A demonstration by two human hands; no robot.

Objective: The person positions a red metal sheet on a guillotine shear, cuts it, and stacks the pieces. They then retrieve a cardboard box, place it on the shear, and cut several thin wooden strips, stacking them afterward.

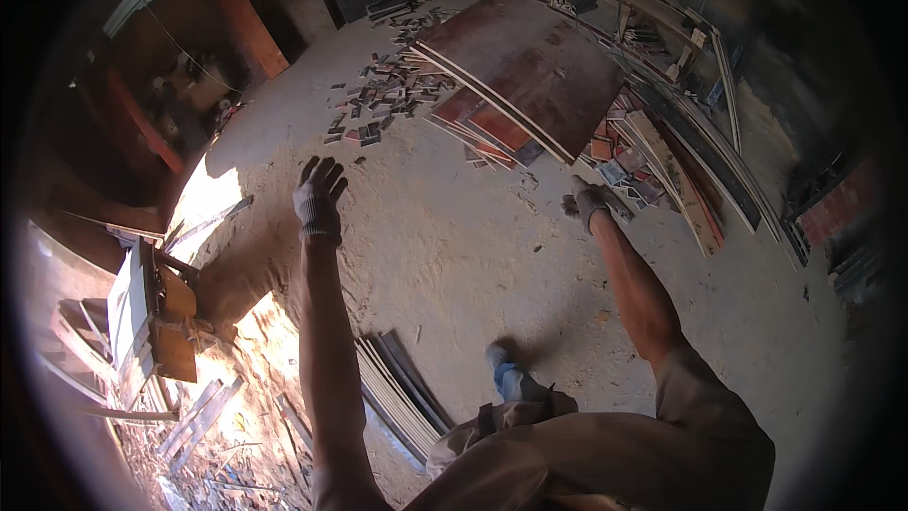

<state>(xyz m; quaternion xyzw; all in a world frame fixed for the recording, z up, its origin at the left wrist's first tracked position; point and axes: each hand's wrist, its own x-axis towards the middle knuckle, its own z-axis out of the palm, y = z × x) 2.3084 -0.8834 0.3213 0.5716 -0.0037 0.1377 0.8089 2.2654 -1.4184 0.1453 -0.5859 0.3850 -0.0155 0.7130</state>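
My left hand [320, 197], in a grey work glove with dark fingers, is stretched out over the dusty floor with its fingers apart and nothing in it. My right hand [584, 202], gloved the same way, is also empty, its fingers reaching out to the left. It appears in the picture just below the near corner of a large stack of reddish-brown plywood panels [530, 71]; whether it touches anything there I cannot tell. Small offcuts and a broken board pile [638, 166] lie close to that hand.
Scattered small wood blocks [383, 99] lie beyond my left hand. Long planks [686, 180] run along the right. A bundle of strips [402, 397] lies by my legs. At the left stand a tilted white-and-brown box-like thing [151, 312] and sunlit wood scraps [203, 421].
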